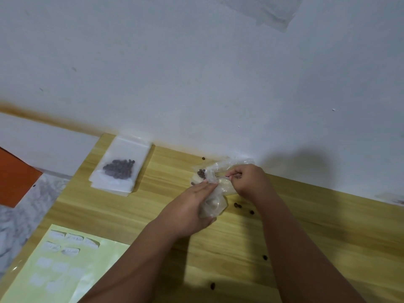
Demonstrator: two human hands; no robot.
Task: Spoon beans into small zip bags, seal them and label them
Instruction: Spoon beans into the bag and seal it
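Note:
A crumpled clear plastic bag (215,202) with a few dark beans (201,172) in it lies near the wall on the wooden table (166,206). My left hand (192,204) grips its lower part. My right hand (247,179) pinches its upper edge between thumb and fingers. To the left sits a stack of small frosted zip bags (119,167), the top one holding a heap of beans. A yellow label sheet (63,265) with several white stickers lies at the front left corner. No spoon is visible.
Several loose beans (237,205) are scattered on the table right of and below my hands, one by the wall (203,158). The white wall rises directly behind the table. An orange object (15,178) and grey marbled floor lie off the left edge.

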